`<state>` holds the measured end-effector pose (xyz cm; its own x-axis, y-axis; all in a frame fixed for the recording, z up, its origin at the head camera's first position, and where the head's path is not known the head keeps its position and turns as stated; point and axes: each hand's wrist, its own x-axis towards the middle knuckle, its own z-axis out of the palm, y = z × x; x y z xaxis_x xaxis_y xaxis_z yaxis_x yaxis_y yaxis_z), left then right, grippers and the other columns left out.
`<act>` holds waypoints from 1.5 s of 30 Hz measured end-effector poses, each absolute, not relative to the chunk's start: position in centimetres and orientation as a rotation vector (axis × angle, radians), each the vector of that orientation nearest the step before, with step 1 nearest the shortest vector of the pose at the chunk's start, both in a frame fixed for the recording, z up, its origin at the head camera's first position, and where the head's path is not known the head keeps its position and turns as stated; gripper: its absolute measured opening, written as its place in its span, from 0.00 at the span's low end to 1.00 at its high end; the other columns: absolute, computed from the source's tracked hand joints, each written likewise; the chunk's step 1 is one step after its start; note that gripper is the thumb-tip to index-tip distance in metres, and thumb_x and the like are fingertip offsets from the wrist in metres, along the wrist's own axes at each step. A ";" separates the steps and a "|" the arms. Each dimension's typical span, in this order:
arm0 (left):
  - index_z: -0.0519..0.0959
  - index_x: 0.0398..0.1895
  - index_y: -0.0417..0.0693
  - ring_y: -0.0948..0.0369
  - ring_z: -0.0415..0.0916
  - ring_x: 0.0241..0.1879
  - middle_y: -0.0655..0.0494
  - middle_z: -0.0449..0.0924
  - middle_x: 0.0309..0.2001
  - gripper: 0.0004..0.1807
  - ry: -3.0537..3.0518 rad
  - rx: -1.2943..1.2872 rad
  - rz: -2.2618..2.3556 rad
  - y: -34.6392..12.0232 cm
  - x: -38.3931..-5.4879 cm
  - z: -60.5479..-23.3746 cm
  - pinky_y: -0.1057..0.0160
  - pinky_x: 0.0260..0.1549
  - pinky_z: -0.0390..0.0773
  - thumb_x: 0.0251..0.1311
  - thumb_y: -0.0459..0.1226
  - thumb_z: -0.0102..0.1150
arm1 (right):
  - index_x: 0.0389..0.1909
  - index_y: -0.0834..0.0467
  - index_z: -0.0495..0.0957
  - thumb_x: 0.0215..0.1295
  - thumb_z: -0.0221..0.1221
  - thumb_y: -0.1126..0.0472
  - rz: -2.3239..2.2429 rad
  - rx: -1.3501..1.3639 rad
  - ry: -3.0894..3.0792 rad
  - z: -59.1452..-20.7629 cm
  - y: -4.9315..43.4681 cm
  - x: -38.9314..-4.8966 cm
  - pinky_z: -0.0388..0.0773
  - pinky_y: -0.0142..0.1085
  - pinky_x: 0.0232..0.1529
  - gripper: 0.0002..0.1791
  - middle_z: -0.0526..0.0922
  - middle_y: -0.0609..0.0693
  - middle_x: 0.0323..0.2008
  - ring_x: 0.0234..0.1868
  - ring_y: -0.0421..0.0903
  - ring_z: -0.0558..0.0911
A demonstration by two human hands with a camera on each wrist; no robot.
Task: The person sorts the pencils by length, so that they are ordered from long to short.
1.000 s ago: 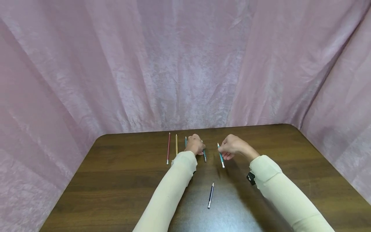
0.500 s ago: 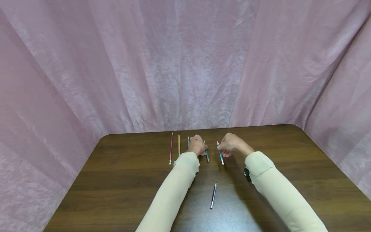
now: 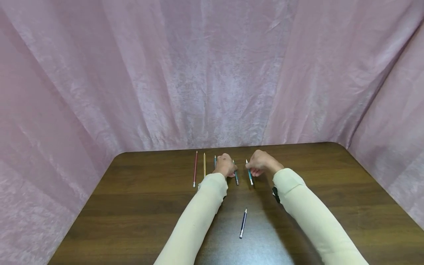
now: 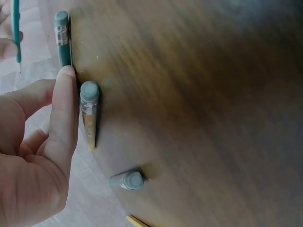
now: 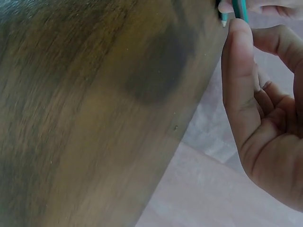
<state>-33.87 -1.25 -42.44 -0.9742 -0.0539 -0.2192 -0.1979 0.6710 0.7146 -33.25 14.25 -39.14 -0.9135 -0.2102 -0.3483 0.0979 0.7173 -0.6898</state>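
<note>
My left hand (image 3: 226, 165) is at the far side of the table and pinches a dark green pencil (image 4: 63, 45) lying there, near its eraser end in the left wrist view. To its right, my right hand (image 3: 261, 162) holds a teal pencil (image 3: 250, 176) between thumb and forefinger, eraser end towards me. Left of the left hand lie a red pencil (image 3: 195, 169), a yellow pencil (image 3: 204, 165) and a blue pencil (image 3: 215, 161), the last partly hidden by the hand. An orange pencil (image 4: 90, 118) shows beside my left fingers in the left wrist view.
A dark blue pencil (image 3: 243, 223) lies alone nearer to me on the brown wooden table (image 3: 132, 213). Behind the table's far edge hangs a pink curtain (image 3: 205, 73), which also runs along the right side.
My right hand has moved left and slightly away from me with the teal pencil, closer to the dark green one. My left hand has stayed in about the same place on the table.
</note>
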 end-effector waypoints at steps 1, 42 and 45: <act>0.80 0.33 0.34 0.61 0.79 0.12 0.45 0.78 0.24 0.06 2.703 -0.209 1.186 -1.2 -33.9 -42.4 0.69 0.13 0.80 0.60 0.29 0.67 | 0.27 0.66 0.79 0.66 0.59 0.67 -1.042 -0.079 2.513 -39.3 14.2 -33.4 0.84 0.32 0.23 0.09 0.81 0.51 0.16 0.16 0.39 0.80; 0.77 0.24 0.39 0.65 0.73 0.08 0.47 0.79 0.21 0.12 2.704 -0.235 1.174 -1.3 -33.9 -42.5 0.72 0.11 0.78 0.57 0.33 0.72 | 0.28 0.67 0.79 0.65 0.63 0.69 -1.213 0.094 2.479 -42.1 12.7 -34.7 0.84 0.32 0.22 0.07 0.81 0.52 0.17 0.16 0.39 0.80; 0.77 0.24 0.39 0.65 0.74 0.08 0.49 0.80 0.18 0.12 2.696 -0.230 1.173 -1.4 -33.9 -42.5 0.71 0.11 0.79 0.58 0.33 0.72 | 0.28 0.67 0.79 0.65 0.63 0.68 -1.215 0.094 2.468 -42.1 12.8 -34.6 0.85 0.32 0.23 0.07 0.82 0.52 0.17 0.16 0.39 0.80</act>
